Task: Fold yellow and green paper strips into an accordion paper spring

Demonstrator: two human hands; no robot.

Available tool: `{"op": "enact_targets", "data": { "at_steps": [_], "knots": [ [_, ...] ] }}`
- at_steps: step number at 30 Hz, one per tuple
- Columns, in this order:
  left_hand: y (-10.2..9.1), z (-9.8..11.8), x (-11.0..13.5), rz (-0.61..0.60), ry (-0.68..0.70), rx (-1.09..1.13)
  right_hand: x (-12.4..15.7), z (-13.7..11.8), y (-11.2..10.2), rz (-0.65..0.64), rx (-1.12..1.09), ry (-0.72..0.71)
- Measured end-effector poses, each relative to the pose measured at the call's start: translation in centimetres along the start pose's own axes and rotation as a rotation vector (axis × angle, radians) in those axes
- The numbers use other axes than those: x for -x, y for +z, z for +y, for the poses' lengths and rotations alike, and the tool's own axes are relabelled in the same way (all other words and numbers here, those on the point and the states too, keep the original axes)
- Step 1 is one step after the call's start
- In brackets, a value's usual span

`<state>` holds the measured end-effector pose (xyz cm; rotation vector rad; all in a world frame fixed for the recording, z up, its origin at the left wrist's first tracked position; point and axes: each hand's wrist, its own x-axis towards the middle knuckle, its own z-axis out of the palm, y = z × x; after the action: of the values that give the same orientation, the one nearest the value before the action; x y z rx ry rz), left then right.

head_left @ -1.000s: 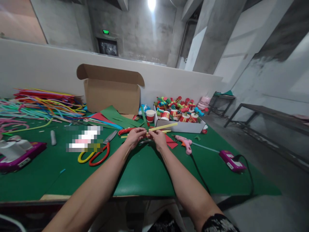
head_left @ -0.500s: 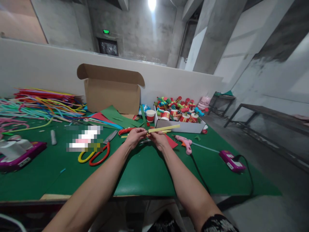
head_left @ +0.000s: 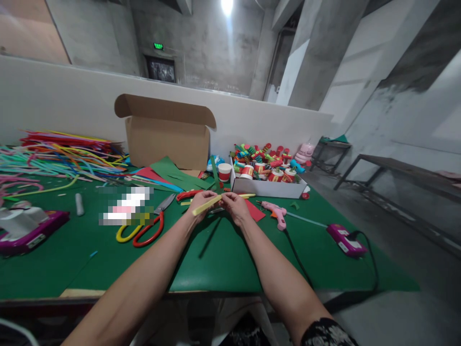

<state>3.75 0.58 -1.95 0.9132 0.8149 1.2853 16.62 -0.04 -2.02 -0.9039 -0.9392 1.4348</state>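
My left hand (head_left: 202,202) and my right hand (head_left: 235,206) meet above the middle of the table, fingertips pinched together. Between them is a yellow paper strip (head_left: 206,205), its long end slanting down to the left in front of my left hand. A green paper strip (head_left: 215,172) rises from just behind my fingertips; whether it is joined to the yellow one is hidden. Left of my left hand lie red-and-yellow handled scissors (head_left: 148,230). Red paper (head_left: 255,210) lies beside my right hand, and a pink glue gun (head_left: 276,213) is farther right.
A white box (head_left: 268,187) of colourful paper-cup crafts stands behind, next to a red-and-white cup (head_left: 225,172). Pipe cleaners (head_left: 68,156) are heaped at left before an open cardboard box (head_left: 167,144). Purple power strips (head_left: 346,240) sit at both sides, with the glue gun's cord trailing.
The yellow strip's free end has swung from the right, over my right hand, to the left, in front of my left hand. Both hands stay in nearly the same place.
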Motion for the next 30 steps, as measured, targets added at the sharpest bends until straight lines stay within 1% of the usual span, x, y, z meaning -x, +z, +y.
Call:
{"op": "enact_targets", "data": {
  "at_steps": [5,10,17,20,23,25,27,30],
  "knots": [
    [0.01,-0.26,-0.07,-0.006,-0.009,0.015,-0.09,0.09,-0.06,0.034,0.025,-0.02],
    [0.13,-0.01,0.16,-0.01,-0.008,-0.013,-0.15,0.07,0.02,0.061,0.058,-0.051],
    [0.12,0.05,0.14,-0.008,0.021,-0.02,-0.07,0.05,0.16,0.045,0.111,-0.082],
    [0.23,-0.14,-0.03,-0.029,0.026,0.003,-0.28,0.2,0.11,0.09,0.115,-0.127],
    [0.35,-0.22,-0.03,-0.025,0.004,0.026,-0.45,0.25,0.09,0.149,0.108,-0.171],
    [0.39,-0.18,0.08,-0.045,0.0,0.019,-0.45,0.22,0.15,0.165,0.105,-0.184],
    [0.4,-0.09,0.23,-0.068,0.015,0.007,-0.38,0.18,0.24,0.16,0.097,-0.185],
    [0.43,0.05,0.42,-0.071,0.037,-0.015,-0.3,0.15,0.34,0.142,0.094,-0.19]
  ]
}}
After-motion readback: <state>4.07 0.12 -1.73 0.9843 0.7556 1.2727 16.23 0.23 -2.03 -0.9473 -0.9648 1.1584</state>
